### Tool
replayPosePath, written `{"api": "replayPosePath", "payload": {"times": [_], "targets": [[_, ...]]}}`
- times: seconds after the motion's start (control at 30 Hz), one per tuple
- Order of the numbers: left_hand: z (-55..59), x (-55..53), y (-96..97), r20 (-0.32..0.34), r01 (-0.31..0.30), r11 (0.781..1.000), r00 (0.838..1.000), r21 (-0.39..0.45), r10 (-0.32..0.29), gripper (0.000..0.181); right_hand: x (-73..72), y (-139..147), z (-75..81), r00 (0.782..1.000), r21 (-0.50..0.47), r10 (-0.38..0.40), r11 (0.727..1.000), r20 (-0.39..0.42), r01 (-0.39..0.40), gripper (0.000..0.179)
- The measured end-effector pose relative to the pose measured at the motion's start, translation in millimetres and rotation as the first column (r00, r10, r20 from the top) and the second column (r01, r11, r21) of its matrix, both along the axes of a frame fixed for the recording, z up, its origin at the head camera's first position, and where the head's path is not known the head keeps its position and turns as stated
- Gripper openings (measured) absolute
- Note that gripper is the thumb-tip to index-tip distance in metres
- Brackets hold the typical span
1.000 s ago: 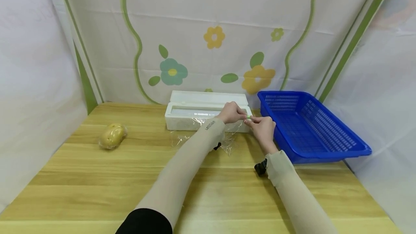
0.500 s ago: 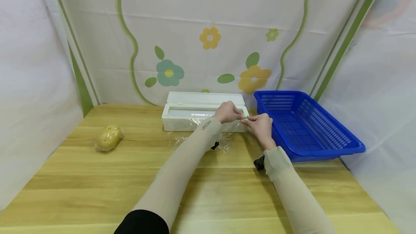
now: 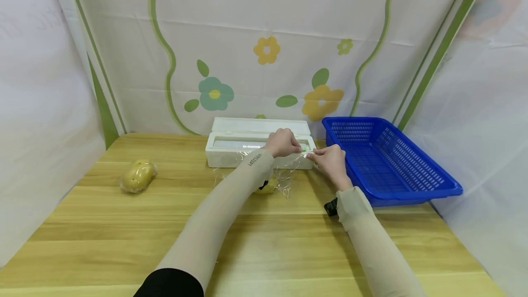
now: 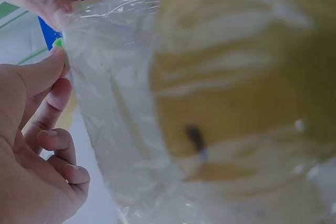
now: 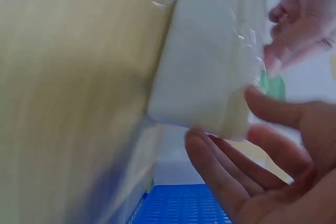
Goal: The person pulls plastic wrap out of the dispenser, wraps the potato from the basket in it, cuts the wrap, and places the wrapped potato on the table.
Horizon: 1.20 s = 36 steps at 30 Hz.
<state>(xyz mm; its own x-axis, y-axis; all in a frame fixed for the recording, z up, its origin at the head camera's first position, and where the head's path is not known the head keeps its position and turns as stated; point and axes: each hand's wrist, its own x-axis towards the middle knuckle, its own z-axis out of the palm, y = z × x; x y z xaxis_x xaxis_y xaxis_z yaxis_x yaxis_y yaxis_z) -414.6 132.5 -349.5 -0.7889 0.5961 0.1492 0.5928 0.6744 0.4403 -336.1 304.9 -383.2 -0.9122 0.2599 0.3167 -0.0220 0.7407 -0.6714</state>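
Observation:
A white cling film box (image 3: 224, 158) stands with its lid raised at the back of the table. My left hand (image 3: 283, 142) pinches a small green slider (image 4: 58, 42) at the box's front top edge. My right hand (image 3: 331, 158) grips the right end of the box, thumb on top and fingers against the end in the right wrist view. Clear cling film (image 3: 284, 180) hangs from the box front onto the table, crumpled. Beneath it lies a yellow potato (image 3: 268, 187), mostly hidden by my left wrist.
A blue plastic basket (image 3: 392, 164) stands close to my right hand. Far to the left, a film-wrapped potato (image 3: 138, 175) rests on the wooden table (image 3: 123, 237). A patterned cloth (image 3: 239, 8) hangs right behind the box.
My left hand has slid left along the box edge with the green slider, away from my right hand. More of the potato under the film shows. My right hand stays at the box end.

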Motion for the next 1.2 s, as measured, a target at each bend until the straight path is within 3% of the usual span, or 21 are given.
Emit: {"api": "replayPosePath", "payload": {"times": [0.17, 0.3, 0.6, 0.77, 1.03, 1.2], "targets": [[1.2, 3.7, -2.7, 0.002, 0.008, 1.0, 1.0, 0.009, -0.008, 0.012, 3.3, 0, 4.6, 0.999, -0.037, 0.025, 0.999, 0.046, -0.023, 0.036], [0.2, 4.5, -3.6, 0.001, 0.002, 1.0, 1.0, 0.018, -0.002, 0.012, 0.3, -5, 3.3, 0.999, 0.063, 0.033, 0.998, -0.022, -0.032, 0.045], [-2.7, 1.8, -2.1, -0.017, 0.01, 1.0, 1.0, 0.006, -0.01, 0.012, -9.4, -10, 1.5, 0.993, 0.223, 0.037, 0.975, -0.116, -0.01, 0.03], [-1.4, -0.5, -1.1, -0.024, 0.005, 1.0, 1.0, -0.011, -0.005, 0.013, -10.1, -8, 1.7, 0.995, 0.233, 0.05, 0.972, -0.087, -0.029, 0.03], [2.7, -1.8, 0.7, -0.093, 0.007, 0.998, 0.996, -0.067, -0.013, 0.012, -7.2, -14, 5.9, 0.997, 0.349, -0.005, 0.937, -0.079, 0.032, 0.029], [2.1, -1.9, 0.8, -0.127, 0.021, 0.993, 0.991, -0.115, -0.035, 0.011, -4.6, -15, 7.0, 0.998, 0.353, -0.025, 0.935, -0.054, 0.042, 0.027]]}}
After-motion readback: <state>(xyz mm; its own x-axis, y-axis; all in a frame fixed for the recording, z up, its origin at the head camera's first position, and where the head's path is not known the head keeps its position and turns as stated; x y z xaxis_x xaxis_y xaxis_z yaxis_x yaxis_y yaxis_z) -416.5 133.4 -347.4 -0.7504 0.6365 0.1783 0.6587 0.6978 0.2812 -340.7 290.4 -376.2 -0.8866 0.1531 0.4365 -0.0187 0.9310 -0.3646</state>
